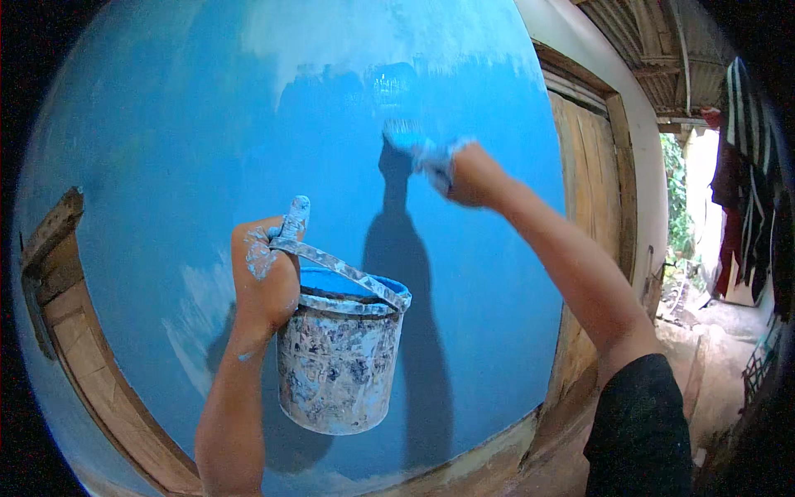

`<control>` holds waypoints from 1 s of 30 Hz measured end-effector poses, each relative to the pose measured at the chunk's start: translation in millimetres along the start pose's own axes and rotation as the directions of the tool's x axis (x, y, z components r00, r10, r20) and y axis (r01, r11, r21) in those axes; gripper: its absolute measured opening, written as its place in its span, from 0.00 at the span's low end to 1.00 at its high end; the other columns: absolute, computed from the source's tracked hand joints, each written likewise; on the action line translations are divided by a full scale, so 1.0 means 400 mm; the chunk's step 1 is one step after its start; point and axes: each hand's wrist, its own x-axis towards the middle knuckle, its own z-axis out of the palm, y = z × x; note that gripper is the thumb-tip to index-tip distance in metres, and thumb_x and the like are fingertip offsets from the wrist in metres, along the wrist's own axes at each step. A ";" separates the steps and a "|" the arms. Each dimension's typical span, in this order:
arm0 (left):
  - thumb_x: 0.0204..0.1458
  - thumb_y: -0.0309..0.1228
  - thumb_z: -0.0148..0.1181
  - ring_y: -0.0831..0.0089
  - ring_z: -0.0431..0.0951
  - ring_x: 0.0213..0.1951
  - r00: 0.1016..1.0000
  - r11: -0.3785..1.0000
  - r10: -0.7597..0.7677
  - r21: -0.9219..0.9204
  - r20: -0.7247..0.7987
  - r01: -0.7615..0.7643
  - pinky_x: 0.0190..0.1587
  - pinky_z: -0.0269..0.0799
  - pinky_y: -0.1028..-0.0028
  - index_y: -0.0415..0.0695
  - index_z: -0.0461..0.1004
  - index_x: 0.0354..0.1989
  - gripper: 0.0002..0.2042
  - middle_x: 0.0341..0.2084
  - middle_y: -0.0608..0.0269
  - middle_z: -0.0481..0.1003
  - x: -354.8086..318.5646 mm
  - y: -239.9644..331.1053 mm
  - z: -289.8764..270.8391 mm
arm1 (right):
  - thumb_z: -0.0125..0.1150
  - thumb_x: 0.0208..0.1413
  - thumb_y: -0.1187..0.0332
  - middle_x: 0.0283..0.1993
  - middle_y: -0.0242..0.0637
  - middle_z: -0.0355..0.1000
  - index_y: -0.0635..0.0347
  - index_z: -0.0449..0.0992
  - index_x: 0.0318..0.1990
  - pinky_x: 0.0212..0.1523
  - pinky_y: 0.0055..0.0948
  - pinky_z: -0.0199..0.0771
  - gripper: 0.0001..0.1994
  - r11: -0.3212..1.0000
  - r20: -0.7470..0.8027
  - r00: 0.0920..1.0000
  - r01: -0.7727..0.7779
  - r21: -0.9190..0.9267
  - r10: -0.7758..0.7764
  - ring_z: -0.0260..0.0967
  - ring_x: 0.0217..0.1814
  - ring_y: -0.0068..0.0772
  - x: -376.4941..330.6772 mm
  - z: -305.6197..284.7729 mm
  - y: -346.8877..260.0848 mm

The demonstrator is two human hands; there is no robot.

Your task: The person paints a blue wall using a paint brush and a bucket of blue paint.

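Note:
My left hand (269,265) is closed around the handle (344,269) of a paint bucket (339,364), its thumb sticking up and smeared with blue. The pale bucket is splattered all over and hangs in front of the wall. Bright blue paint (335,282) shows inside its rim. Higher up and to the right, my right hand (468,176) grips a paintbrush (404,132), whose bristles are at the blue wall (331,149). Blue paint coats the brush and parts of those fingers. Paler, streaky patches show along the top of the wall and at lower left.
To the right of the wall is a wooden door (590,182) in a frame. A wooden-framed panel (99,373) lies at lower left. Clothes (737,166) hang at far right under a corrugated roof (638,50), beside a bright opening with greenery.

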 end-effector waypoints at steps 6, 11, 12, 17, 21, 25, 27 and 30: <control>0.48 0.21 0.49 0.83 0.51 0.16 0.999 0.997 0.044 -0.066 -0.006 -0.045 0.18 0.42 0.70 0.40 0.57 0.11 0.15 0.10 0.73 0.55 -0.005 0.025 0.011 | 0.55 0.44 0.70 0.27 0.47 0.73 0.53 0.77 0.33 0.30 0.44 0.72 0.08 0.970 0.185 0.979 0.036 0.242 -0.082 0.71 0.29 0.51 -0.056 -0.077 -0.030; 0.49 0.22 0.51 0.83 0.51 0.16 0.998 0.999 -0.014 -0.046 0.067 0.017 0.18 0.42 0.70 0.40 0.57 0.11 0.15 0.10 0.73 0.55 0.000 0.045 0.007 | 0.55 0.44 0.70 0.29 0.46 0.74 0.53 0.77 0.34 0.31 0.43 0.72 0.09 0.992 -0.071 0.997 0.021 0.127 -0.012 0.72 0.32 0.50 0.048 -0.082 0.024; 0.49 0.22 0.51 0.83 0.51 0.16 0.998 0.998 -0.017 -0.053 0.052 0.020 0.18 0.42 0.70 0.40 0.58 0.11 0.15 0.10 0.73 0.56 -0.001 0.046 0.006 | 0.55 0.44 0.70 0.28 0.47 0.74 0.53 0.77 0.34 0.31 0.43 0.72 0.09 0.992 -0.091 0.996 -0.008 0.127 0.020 0.72 0.31 0.50 0.041 -0.056 0.011; 0.49 0.22 0.50 0.83 0.52 0.16 0.997 0.996 0.079 -0.045 -0.008 -0.079 0.17 0.41 0.71 0.41 0.57 0.11 0.15 0.10 0.73 0.56 -0.003 0.029 0.012 | 0.56 0.46 0.72 0.34 0.44 0.75 0.57 0.77 0.36 0.34 0.40 0.73 0.08 1.000 0.114 0.994 0.004 0.002 -0.004 0.73 0.33 0.47 -0.109 0.015 -0.102; 0.53 0.27 0.53 0.86 0.52 0.16 0.997 0.996 0.034 -0.080 0.068 -0.029 0.17 0.43 0.75 0.43 0.61 0.14 0.16 0.12 0.77 0.55 0.012 0.013 -0.003 | 0.54 0.46 0.69 0.25 0.49 0.71 0.54 0.77 0.33 0.30 0.44 0.71 0.07 0.947 -0.039 0.998 -0.029 0.319 0.043 0.70 0.27 0.52 -0.084 -0.085 -0.016; 0.54 0.27 0.53 0.86 0.53 0.18 0.989 0.993 0.057 -0.108 0.138 -0.042 0.18 0.44 0.75 0.41 0.64 0.15 0.14 0.14 0.77 0.57 0.012 0.007 -0.013 | 0.54 0.46 0.68 0.27 0.48 0.72 0.52 0.77 0.35 0.28 0.43 0.70 0.09 0.998 -0.321 0.946 -0.033 0.045 0.045 0.70 0.27 0.52 0.016 -0.068 0.074; 0.54 0.28 0.53 0.86 0.52 0.17 0.995 0.993 0.058 -0.108 0.076 -0.050 0.18 0.43 0.76 0.43 0.62 0.14 0.15 0.14 0.77 0.57 0.005 0.006 -0.005 | 0.53 0.47 0.68 0.26 0.47 0.73 0.51 0.77 0.35 0.29 0.44 0.71 0.09 0.980 -0.235 0.956 -0.148 0.130 0.175 0.71 0.28 0.52 0.013 -0.026 0.067; 0.56 0.32 0.52 0.86 0.51 0.17 0.993 0.985 0.118 -0.124 -0.004 -0.118 0.19 0.42 0.76 0.45 0.59 0.14 0.18 0.13 0.76 0.56 0.000 -0.003 0.005 | 0.55 0.43 0.71 0.26 0.47 0.73 0.51 0.77 0.35 0.31 0.44 0.72 0.10 0.997 -0.128 0.989 -0.078 -0.015 0.076 0.71 0.28 0.50 -0.065 0.034 -0.019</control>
